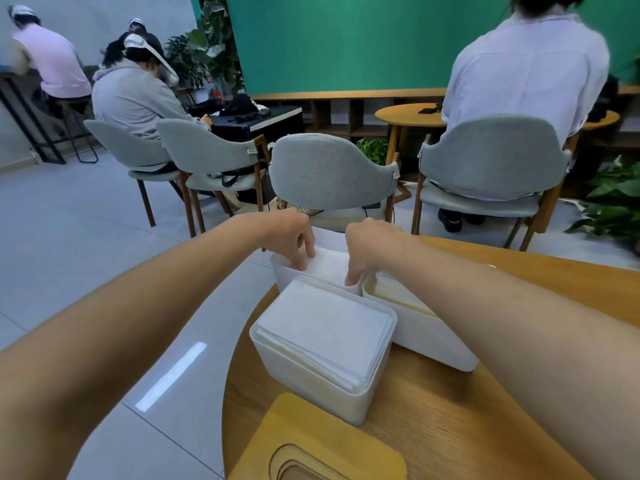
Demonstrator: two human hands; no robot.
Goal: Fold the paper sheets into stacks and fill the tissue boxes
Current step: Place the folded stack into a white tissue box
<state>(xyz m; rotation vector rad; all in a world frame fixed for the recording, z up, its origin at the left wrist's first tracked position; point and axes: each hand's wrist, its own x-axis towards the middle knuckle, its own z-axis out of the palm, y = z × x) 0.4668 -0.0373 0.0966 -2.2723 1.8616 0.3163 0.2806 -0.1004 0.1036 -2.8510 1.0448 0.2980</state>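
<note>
Three white tissue boxes stand on a round wooden table [519, 410]. The near box [311, 386] holds a stack of folded white paper sheets [322, 330] up to its rim. The far box [282, 271] has a paper stack [329, 266] inside. My left hand [294, 237] reaches into it at the left, fingers pointing down onto the paper. My right hand [367, 247] reaches in at the right, fingertips pressing the stack's near edge. The right box [426, 334], partly hidden by my right forearm, also holds sheets [394, 292].
A wooden lid with an oval slot [311, 448] lies at the table's near edge. A grey chair [329, 171] stands just beyond the table. More chairs, seated people and other tables fill the room behind. A potted plant [613, 202] sits at the right.
</note>
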